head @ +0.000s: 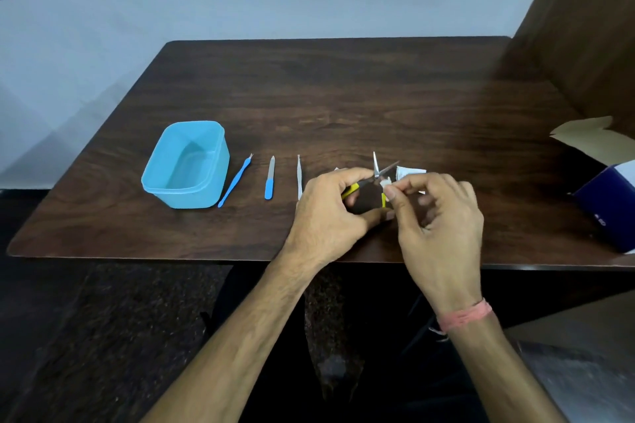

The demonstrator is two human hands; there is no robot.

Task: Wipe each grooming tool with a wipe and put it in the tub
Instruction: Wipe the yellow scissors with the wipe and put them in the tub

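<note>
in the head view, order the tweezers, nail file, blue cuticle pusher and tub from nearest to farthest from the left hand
1. tweezers, on the table right beside the left hand
2. nail file, next over to the left
3. blue cuticle pusher, further left, beside the tub
4. tub, farthest left

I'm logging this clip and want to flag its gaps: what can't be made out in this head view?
- Scissors handles: mostly covered by the left hand.
- Wipe: a small white scrap pinched in the right hand; its extent is hidden by the fingers.
- White packet: partly behind the right hand, print too small.
- Blue box: cut off by the right edge.
</note>
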